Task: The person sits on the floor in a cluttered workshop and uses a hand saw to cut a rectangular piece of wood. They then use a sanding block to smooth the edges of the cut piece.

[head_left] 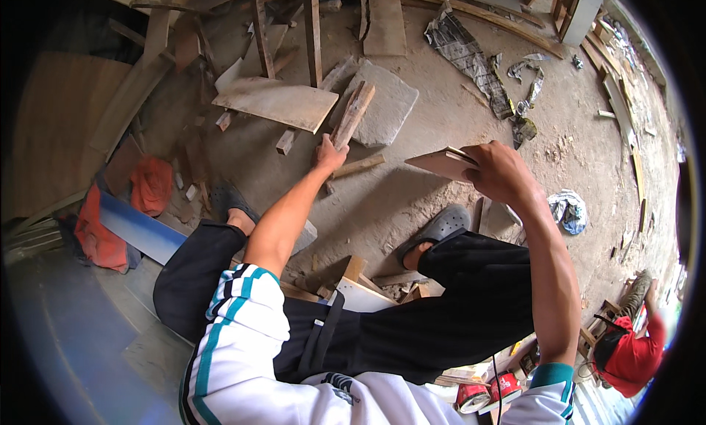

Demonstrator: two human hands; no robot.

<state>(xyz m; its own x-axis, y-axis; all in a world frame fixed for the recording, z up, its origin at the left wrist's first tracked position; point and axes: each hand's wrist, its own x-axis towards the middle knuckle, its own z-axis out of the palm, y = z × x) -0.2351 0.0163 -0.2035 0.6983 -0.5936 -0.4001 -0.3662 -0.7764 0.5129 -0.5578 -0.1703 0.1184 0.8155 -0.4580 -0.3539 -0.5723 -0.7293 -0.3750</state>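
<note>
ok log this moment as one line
left hand: holds wood block | right hand: holds board | floor: stone slab

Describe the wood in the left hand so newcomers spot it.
Find the grey stone slab above the picture's centre. Overlapping its left part is a wooden bar in the left hand. It is thick and narrow, unlike the thin, wide board to its left.

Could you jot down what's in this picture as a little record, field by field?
Left hand: grips the near end of a wooden block
Right hand: holds a thin brown board by its right end
Beyond the block: flat grey slab on the ground
Footwear: grey clogs
Far left: orange-red cloth
Lower right: red cans; another person in a red top
</note>
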